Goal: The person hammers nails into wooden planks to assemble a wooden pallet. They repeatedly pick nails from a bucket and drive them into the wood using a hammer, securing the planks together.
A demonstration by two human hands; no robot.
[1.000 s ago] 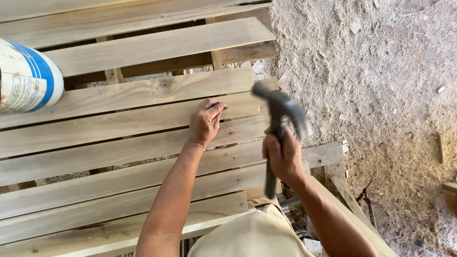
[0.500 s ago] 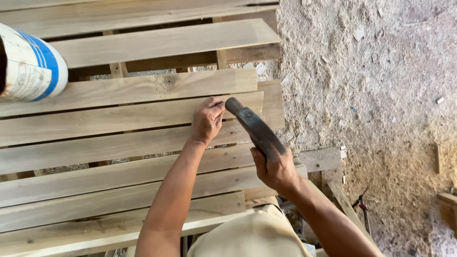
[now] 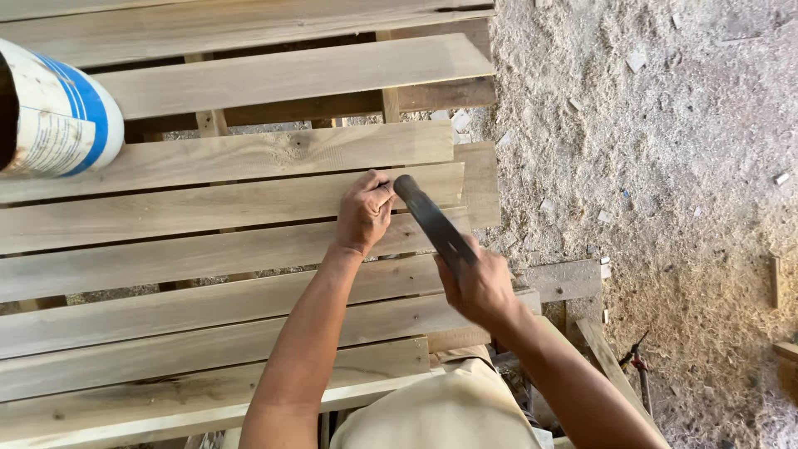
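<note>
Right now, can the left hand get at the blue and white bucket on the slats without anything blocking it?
Probably yes: the left hand rests on a slat, and only bare boards lie between it and the bucket.

A rough woodworking yard: a slatted pallet lies on ground thick with sawdust and offcuts.
</note>
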